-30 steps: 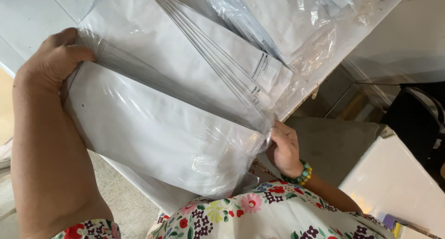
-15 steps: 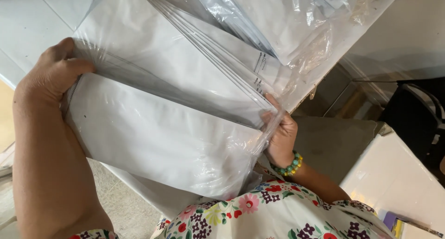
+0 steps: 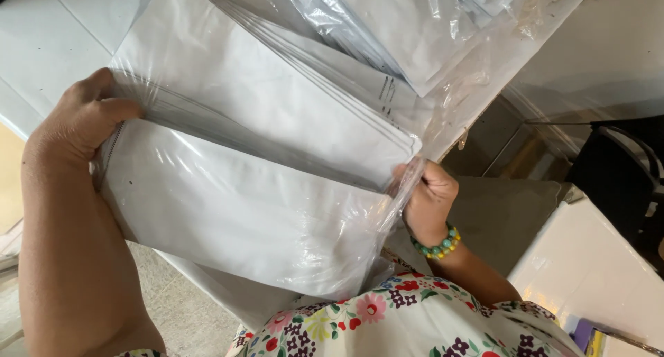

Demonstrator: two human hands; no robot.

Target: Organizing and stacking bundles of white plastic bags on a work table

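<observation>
A thick stack of white flat pouches [image 3: 263, 129] sits inside a clear plastic bag [image 3: 249, 225] that I hold up in front of me. My left hand [image 3: 83, 115] grips the stack's left end, thumb over the top edge of the pouches. At the right end my right hand [image 3: 429, 198], with a green and yellow bead bracelet on the wrist, is closed on the clear plastic of the bag. The front of the bag bulges toward me, shiny and wrinkled.
More clear-wrapped packs of white pouches [image 3: 387, 32] lie on the white table [image 3: 48, 25] behind. A white surface [image 3: 595, 274] stands at the lower right, a dark bag or chair [image 3: 622, 170] beyond it. Grey floor [image 3: 505, 212] shows below.
My right hand has risen along the bag's right edge and closed on the plastic there. The stack has tilted and shifted slightly; my left hand keeps its grip.
</observation>
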